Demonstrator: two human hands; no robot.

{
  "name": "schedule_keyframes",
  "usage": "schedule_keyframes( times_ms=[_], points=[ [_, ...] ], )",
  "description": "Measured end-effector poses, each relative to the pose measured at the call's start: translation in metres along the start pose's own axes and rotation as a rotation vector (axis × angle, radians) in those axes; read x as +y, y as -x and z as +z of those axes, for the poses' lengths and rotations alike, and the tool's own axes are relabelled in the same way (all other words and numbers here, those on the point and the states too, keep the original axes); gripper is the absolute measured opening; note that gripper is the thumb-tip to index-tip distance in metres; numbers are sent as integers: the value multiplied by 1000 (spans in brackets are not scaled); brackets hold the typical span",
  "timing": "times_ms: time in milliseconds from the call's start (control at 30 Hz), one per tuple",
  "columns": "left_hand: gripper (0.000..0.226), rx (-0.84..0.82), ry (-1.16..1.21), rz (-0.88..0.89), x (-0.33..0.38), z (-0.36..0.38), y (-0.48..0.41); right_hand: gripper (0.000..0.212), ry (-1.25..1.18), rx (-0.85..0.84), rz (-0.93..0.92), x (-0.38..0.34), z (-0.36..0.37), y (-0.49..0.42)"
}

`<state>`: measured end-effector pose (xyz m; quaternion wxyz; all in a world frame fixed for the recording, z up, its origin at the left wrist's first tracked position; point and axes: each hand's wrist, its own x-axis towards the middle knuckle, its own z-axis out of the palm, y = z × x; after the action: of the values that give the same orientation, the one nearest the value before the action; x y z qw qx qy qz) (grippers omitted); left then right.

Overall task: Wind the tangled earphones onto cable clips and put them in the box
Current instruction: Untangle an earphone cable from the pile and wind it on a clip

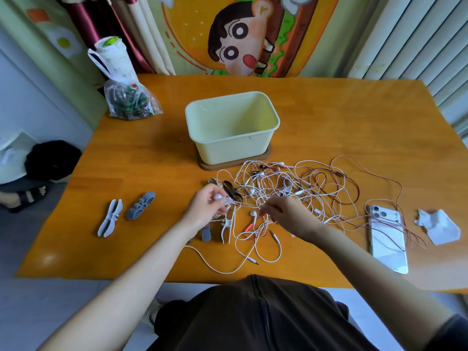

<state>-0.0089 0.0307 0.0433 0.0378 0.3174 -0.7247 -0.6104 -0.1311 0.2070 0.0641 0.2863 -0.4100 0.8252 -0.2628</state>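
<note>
Orange wooden table (141,158): carrying everything.
Left hand (210,202): pinching one white earbud (217,197).
Right hand (283,211): pinching a cable strand.
Grey clips (110,217): two lying left, more lying beneath the left hand.
Earphones (278,183): lying tangled between hands and box.
Phone (387,236): one, lying right.
Box (228,150): one, sitting behind.
Bag (129,102): showing unreadable lettering.
Cartoon curtain (235,36): hanging behind.

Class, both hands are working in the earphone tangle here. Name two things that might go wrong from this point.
1. The left hand and right hand pinch a white earphone cable that runs into the tangle; pulling apart may tighten knots.
2. A reddish cable lies across the phone near the edge of the table; tugging might drag it off.
</note>
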Motion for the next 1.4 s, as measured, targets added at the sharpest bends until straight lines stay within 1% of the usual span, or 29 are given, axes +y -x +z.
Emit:
schedule_keyframes(
  times_ms=[100,133,200,233,267,333,400,433,467,533,633,667,800,833,900,967,1033,1100,1167,1200,1233,1300,1400],
  points=[
    [20,69,-142,-84,-23,-19,-5,24,25,-10,35,5,-9,0],
    [20,87,-223,-100,-29,-23,-6,25,34,-10,37,5,-11,0],
    [13,79,-521,-91,-33,-26,-4,25,39,-2,19,3,-12,-2],
    [12,51,-613,-57,-30,-24,-2,25,40,2,2,1,-11,-4],
    [20,7,-605,-9,-25,-18,0,25,44,1,-20,-3,-9,-5],
    [31,-155,-373,78,-4,0,7,25,46,-2,-73,-11,-2,-8],
    [28,-293,-134,106,14,19,13,26,44,0,-123,-19,4,-10],
    [23,-323,-89,113,20,26,15,26,39,7,-137,-21,5,-11],
    [18,-326,-100,118,21,28,14,26,33,14,-141,-23,3,-11],
    [20,-282,-177,132,16,24,10,26,39,12,-118,-21,-4,-10],
    [29,-214,-247,85,0,5,2,26,59,-11,-22,-4,-21,-6],
    [30,-153,-264,58,-5,-3,-2,26,67,-10,11,3,-28,-5],
    [33,235,-343,-63,-17,-30,-12,27,139,54,138,32,-51,-1],
    [32,286,-354,-86,-18,-36,-12,28,138,89,166,37,-55,-1],
    [24,277,-354,-112,-20,-40,-12,28,141,162,184,41,-59,-1],
    [22,189,-295,-82,-11,-32,-10,26,177,198,148,33,-53,-2],
    [29,47,-217,26,5,-14,-7,23,187,168,72,15,-40,-5],
    [33,-112,-196,131,20,6,-5,22,158,123,-8,-5,-25,-8],
    [25,-233,-225,184,28,22,-3,23,120,103,-75,-18,-13,-11],
    [18,-256,-231,189,28,26,-4,23,105,100,-92,-22,-9,-12],
    [16,-252,-239,182,26,27,-4,24,96,98,-98,-23,-8,-12],
    [19,-201,-264,146,22,20,-5,25,77,83,-86,-19,-9,-11],
    [21,-41,-301,56,12,-2,-7,26,31,63,-4,0,-18,-5]
  ],
)
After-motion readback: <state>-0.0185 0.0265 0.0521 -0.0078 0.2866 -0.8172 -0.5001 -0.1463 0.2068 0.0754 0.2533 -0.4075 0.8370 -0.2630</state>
